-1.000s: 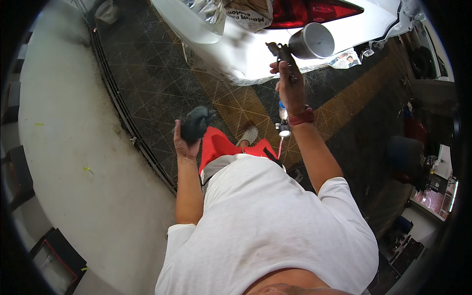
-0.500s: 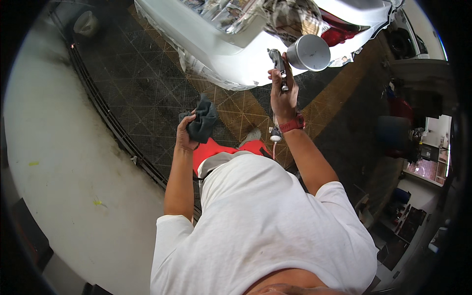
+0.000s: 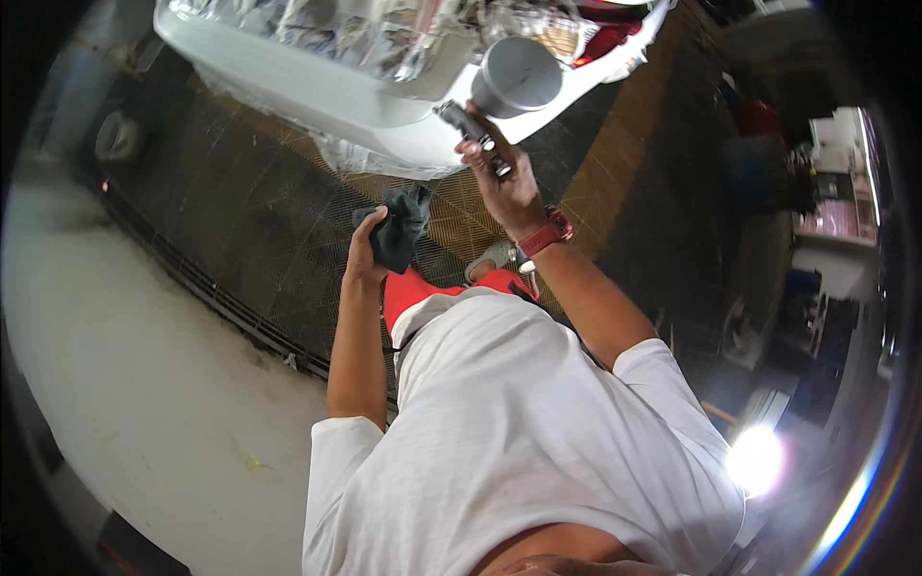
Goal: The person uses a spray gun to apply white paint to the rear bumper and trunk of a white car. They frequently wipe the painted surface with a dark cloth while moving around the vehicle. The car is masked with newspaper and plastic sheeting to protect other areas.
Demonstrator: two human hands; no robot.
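Patterned floor [image 3: 240, 182]; white bumper [image 3: 317, 101], 11 o'clock. Grey cup [image 3: 520, 77] at 12 on spray gun [image 3: 468, 123], contents hidden. Left hand [image 3: 364, 248] pinches dark cloth [image 3: 400, 236]; right hand [image 3: 512, 197] grips gun

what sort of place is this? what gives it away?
Probably a vehicle body or paint shop. The right hand holds what looks like a spray gun with a grey cup, beside a white car panel with a red tail light and crumpled masking paper.
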